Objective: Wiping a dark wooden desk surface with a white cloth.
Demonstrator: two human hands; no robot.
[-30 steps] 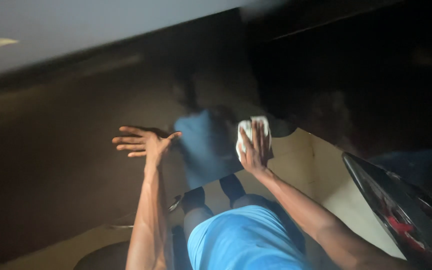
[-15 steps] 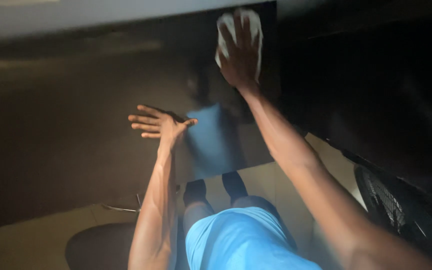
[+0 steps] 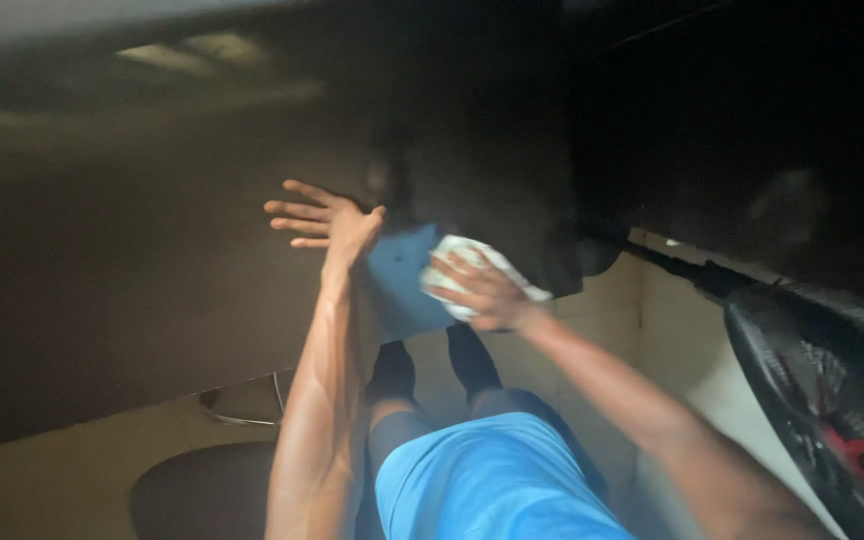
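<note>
A large dark glossy panel (image 3: 152, 250) is filling most of the view, standing upright in front of the person, and a blurred reflection of a blue shirt is being thrown back from it near its lower edge. Below it, pale floor tiles (image 3: 42, 480) are being shown, and at the right edge a black fan with red blades (image 3: 832, 400) is being cut off by the frame. A dark round seat (image 3: 202, 495) is lying at the lower left.

The panel is being braced by the left hand (image 3: 337, 220), laid flat with fingers spread and nothing held in it. A crumpled white cloth (image 3: 467, 260) is being pressed against the panel's lower part by the right hand (image 3: 477, 290), whose fingers are closed over it — cloth and surface are touching.

How much of the surface is already wiped cannot be told, since the picture is dim and smeared; no streaks or dust are being shown. Judged from the cloth's low position, the wiping is in progress, not finished.

Counted: 1 panel, 1 fan, 1 seat, 1 cloth, 2 hands.
</note>
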